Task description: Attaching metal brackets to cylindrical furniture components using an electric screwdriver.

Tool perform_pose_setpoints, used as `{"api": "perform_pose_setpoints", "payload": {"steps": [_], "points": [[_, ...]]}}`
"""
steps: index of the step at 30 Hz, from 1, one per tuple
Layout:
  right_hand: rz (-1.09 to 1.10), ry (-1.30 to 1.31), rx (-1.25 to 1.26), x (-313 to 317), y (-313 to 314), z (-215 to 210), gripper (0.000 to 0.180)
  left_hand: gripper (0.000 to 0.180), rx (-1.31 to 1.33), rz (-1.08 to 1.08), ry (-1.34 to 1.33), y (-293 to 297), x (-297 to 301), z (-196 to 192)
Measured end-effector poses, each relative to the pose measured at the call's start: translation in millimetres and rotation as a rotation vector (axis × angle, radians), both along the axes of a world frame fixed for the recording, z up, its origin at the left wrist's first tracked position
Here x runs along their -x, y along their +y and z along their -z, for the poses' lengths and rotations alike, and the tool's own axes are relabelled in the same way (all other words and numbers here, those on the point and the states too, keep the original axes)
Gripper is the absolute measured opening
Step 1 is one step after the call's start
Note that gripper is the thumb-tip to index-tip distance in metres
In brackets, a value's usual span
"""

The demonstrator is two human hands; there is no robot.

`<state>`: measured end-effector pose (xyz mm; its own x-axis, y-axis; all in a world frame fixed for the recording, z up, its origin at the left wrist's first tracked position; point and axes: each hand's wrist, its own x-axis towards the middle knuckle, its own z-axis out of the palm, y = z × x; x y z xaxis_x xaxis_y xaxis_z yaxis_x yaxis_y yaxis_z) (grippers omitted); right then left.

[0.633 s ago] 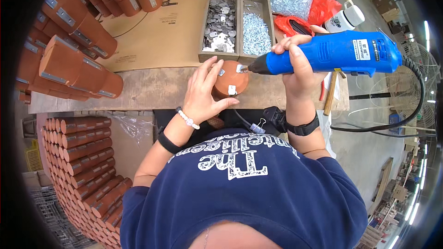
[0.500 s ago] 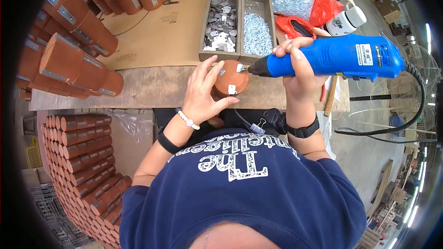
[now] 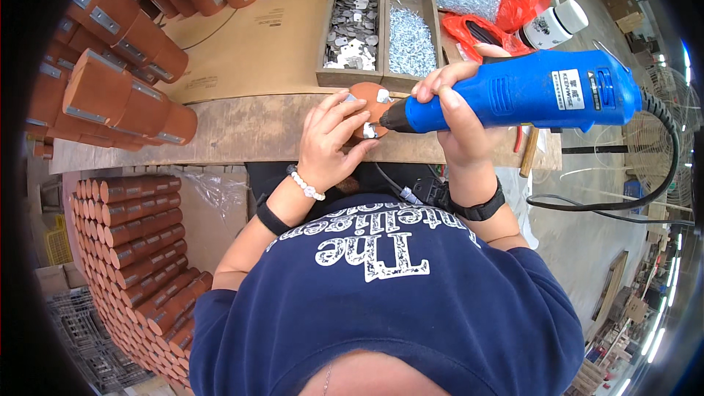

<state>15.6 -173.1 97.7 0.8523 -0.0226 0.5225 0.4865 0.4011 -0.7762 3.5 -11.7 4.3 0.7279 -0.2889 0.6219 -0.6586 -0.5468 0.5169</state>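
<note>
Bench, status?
Right grip holds blue driver, nose at near tab on cylinder. Left grip on cylinder. Nothing visible between driver and tab.

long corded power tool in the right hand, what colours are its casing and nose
Blue casing, black tapered nose; the head view shows both best.

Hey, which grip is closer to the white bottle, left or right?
Right. The right grip, around the blue power tool, is just below and left of the white bottle; the left grip is much farther left, at the reddish-brown cylinder.
</note>
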Motion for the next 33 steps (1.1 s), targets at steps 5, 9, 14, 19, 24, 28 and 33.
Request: {"api": "perform_pose_setpoints", "payload": {"steps": [5, 9, 14, 19, 24, 28, 33], "points": [[-0.007, -0.043, 0.062, -2, 5, -4, 0.051, 0.039, 0.009, -0.004, -0.016, 4, -6, -2], [-0.004, -0.057, 0.163, 1, 7, 0, 0.052, 0.036, 0.052, -0.015, -0.029, 2, 0, 1], [-0.021, -0.060, 0.179, 7, 13, -3, 0.052, 0.031, 0.097, 0.017, -0.007, 0, 6, 3], [-0.062, -0.071, 0.296, 8, 16, -3, 0.050, 0.031, 0.132, 0.006, 0.002, -2, 9, 4], [-0.024, -0.199, 0.622, -2, 9, 3, 0.053, 0.032, 0.122, 0.016, -0.052, 0, -1, 6], [0.001, -0.175, 0.556, -13, 13, 2, 0.048, 0.032, 0.134, -0.001, -0.041, 1, -6, 10], [-0.070, -0.119, 0.376, -15, 17, -7, 0.044, 0.032, 0.164, 0.024, -0.058, 0, -7, 9]]}}
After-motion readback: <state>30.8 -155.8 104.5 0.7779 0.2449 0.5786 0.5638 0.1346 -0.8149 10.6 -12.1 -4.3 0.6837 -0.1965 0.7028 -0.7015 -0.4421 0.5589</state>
